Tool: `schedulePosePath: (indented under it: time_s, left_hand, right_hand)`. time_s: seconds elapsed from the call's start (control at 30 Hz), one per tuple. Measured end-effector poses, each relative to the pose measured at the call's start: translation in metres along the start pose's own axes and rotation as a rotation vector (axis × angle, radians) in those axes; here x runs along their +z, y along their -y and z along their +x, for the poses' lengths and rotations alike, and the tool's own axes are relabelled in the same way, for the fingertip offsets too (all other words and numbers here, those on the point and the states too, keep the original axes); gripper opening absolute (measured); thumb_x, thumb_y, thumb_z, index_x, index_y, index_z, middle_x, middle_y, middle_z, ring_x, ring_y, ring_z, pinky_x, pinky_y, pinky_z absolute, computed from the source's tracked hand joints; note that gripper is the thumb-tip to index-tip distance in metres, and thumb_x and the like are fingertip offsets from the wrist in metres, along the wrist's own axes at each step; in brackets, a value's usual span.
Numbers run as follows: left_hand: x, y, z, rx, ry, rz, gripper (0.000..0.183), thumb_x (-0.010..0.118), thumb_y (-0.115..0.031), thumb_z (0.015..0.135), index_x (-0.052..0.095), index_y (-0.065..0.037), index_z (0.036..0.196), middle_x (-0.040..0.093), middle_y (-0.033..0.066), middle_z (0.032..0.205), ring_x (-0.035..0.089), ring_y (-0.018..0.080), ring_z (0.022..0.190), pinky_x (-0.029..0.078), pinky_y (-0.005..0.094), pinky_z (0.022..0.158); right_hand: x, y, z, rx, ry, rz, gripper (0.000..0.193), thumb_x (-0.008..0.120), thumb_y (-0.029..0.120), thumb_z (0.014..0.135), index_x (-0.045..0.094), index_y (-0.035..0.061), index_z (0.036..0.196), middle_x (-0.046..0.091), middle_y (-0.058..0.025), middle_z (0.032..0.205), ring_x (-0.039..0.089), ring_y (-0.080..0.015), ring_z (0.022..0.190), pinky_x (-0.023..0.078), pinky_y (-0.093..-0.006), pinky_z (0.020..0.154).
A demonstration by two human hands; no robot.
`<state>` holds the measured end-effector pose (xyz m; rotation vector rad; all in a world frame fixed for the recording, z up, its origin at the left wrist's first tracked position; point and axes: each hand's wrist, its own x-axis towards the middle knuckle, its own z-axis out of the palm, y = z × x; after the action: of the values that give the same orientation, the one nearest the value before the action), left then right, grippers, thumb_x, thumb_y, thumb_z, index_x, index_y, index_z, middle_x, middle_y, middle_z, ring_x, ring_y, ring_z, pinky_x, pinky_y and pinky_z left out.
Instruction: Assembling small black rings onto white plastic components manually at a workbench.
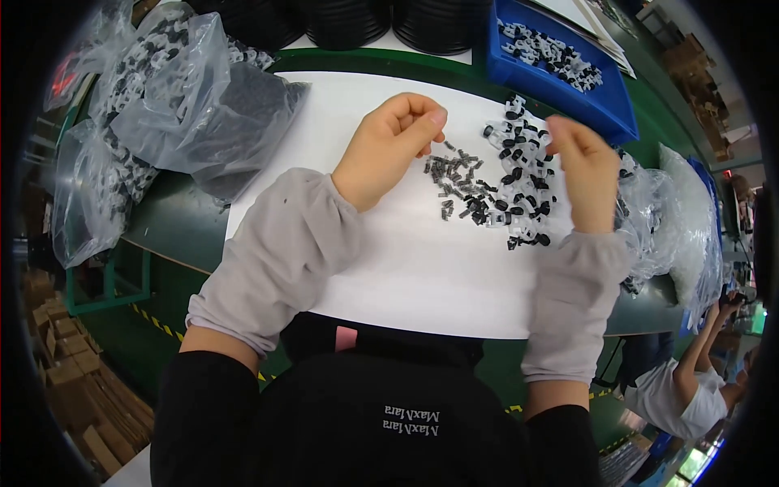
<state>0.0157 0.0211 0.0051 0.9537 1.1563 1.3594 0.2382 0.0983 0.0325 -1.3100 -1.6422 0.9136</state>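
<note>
My left hand [391, 146] is raised over the white sheet [389, 276], its thumb and index finger pinched together. Whatever lies between those fingertips is too small or hidden to name. Just right of it spreads a loose pile of small dark grey, partly see-through pieces [458, 174]. Farther right is a heap of clear plastic parts with black caps or knobs [519, 174]. At that heap's right edge my right hand [586, 170] hovers, slightly blurred, with thumb and curled fingers close together. What it grips, if anything, does not show.
A blue bin [568, 73] with similar clear-and-black parts stands at the far right. Plastic bags of parts lie left [203, 105] and right [661, 211]. Stacked black round containers [349, 23] line the back. Another person [686, 390] works at the right.
</note>
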Motion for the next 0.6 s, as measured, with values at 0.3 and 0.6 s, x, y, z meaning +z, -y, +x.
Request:
schedulePosePath:
  time_s: [0.3,0.6]
  left_hand:
    - [0.004,0.008,-0.001,-0.002,0.08,0.062,0.02,0.058,-0.021,0.09,0.058,-0.003,0.099,0.057,0.0008,0.084,0.05,0.0071,0.077,0.042,0.0207,0.073]
    - [-0.002,0.015,-0.002,0.533,0.241,0.595,0.022,0.06,-0.009,0.087,0.063,-0.003,0.107,0.063,0.0054,0.09,0.057,0.0126,0.08,0.047,0.0235,0.071]
  right_hand:
    - [0.044,-0.032,-0.01,-0.567,-0.012,-0.762,0.005,0.068,0.012,0.073,0.065,0.0082,0.073,0.053,-0.0036,0.083,0.051,-0.0238,0.083,0.036,-0.0384,0.066]
    - [0.037,0.002,-0.031,-0.432,0.419,-0.048,0.007,0.057,0.005,0.084,0.059,-0.0008,0.083,0.052,-0.0067,0.081,0.047,-0.0159,0.076,0.038,-0.0248,0.068]
